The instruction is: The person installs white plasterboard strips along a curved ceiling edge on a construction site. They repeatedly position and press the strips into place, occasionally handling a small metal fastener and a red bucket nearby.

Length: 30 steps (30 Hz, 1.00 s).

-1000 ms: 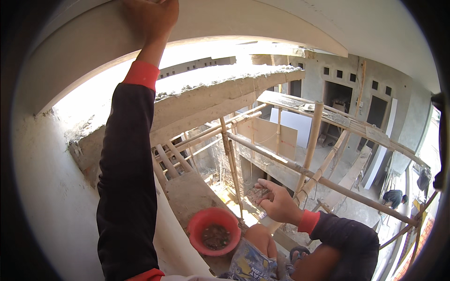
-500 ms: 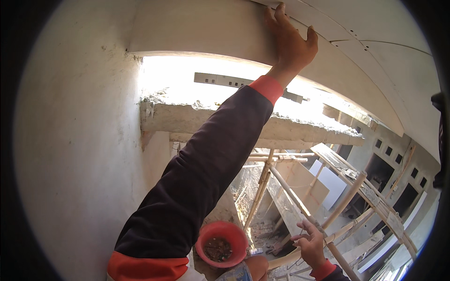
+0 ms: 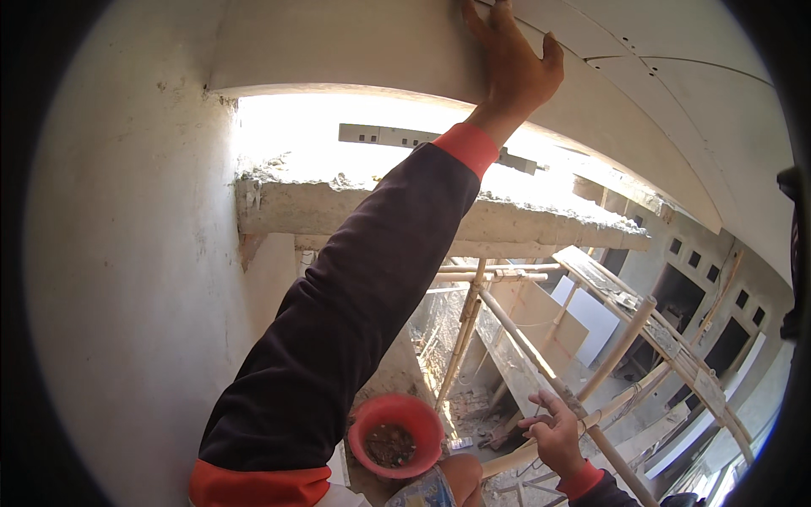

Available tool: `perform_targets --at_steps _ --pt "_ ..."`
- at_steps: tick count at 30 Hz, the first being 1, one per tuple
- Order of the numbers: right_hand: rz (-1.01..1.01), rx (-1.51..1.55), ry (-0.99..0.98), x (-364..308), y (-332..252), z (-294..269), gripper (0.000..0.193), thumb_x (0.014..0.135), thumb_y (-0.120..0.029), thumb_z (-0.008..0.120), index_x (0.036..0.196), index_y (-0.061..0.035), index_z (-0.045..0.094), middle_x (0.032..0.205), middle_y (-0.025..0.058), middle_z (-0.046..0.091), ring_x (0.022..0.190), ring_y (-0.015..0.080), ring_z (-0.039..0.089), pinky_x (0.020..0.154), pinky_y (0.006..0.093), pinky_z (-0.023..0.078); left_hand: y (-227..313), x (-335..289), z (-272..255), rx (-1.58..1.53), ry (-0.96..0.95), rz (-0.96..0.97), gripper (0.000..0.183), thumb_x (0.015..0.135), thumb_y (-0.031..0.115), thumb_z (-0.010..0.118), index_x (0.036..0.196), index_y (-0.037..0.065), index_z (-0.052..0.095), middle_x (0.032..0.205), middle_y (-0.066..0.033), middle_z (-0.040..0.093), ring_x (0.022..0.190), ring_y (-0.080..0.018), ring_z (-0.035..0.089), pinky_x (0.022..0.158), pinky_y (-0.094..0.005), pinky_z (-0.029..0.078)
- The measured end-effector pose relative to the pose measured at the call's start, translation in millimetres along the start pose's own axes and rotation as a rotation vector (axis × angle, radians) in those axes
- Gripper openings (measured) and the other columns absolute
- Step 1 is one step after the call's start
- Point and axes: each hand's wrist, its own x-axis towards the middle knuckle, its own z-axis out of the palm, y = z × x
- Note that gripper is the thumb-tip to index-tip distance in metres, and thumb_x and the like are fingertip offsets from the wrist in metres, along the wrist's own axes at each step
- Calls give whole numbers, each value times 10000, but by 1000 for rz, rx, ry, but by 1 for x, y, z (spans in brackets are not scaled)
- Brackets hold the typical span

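Note:
My left hand (image 3: 522, 72) is raised overhead with its fingers spread. It presses against a pale board (image 3: 355, 51) at the seam with the ceiling panels (image 3: 676, 93); its fingertips reach the top of the picture. Lower down on the right, my right hand (image 3: 557, 439) hovers in front of the bamboo poles (image 3: 528, 342). Its thumb and fingers are drawn together, and a thin, dark sliver shows by the fingertips, too small to name.
A red basin (image 3: 359, 427) with brownish bits stands below my left arm, beside my knee. A plastered wall (image 3: 135, 253) rises at left. A rough concrete ledge (image 3: 405, 221) crosses ahead. Bamboo scaffolding with a plank walkway (image 3: 621, 296) stands to the right, over ground strewn with rubble.
The view has shifted slightly, so the surroundings sit a little further left and up. My left hand stays against the board, and my right hand keeps nearly the same pose.

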Motion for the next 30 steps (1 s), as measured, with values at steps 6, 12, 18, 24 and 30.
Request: perform_targets --at_steps 6,12,18,24,30 --pt "34 13 12 1 -4 1 664 842 76 507 1480 117 326 1398 222 509 937 219 695 711 271 552 4 5 -8 39 -16 27 880 866 220 686 1471 -184 190 1506 -444 196 1449 -596 113 1176 -638 194" --pt "-6 -58 -17 0 -1 1 658 837 71 515 1472 115 349 1388 215 537 937 190 696 738 264 545 4 4 -7 61 -63 -30 882 855 193 710 1456 -188 189 1504 -435 187 1442 -585 144 1148 -570 317" --pt "-16 -76 -7 0 -3 2 646 841 52 525 1464 120 368 1367 212 561 924 194 708 781 275 556 5 8 -7 -114 -28 -105 874 854 162 730 1475 -143 196 1503 -419 172 1421 -542 240 872 -370 593" --pt "-18 -56 -8 -1 -4 5 638 847 33 527 1457 132 370 1341 204 582 920 184 701 801 279 557 0 6 -3 -39 3 -84 899 828 161 755 1478 -131 205 1473 -390 248 1364 -495 345 883 -360 593" --pt "-25 -66 -9 0 -2 4 640 850 13 541 1453 141 370 1322 205 588 913 185 695 809 285 555 -10 6 3 -31 54 -11 903 826 156 760 1472 -141 203 1464 -379 263 1313 -475 421 869 -363 597"
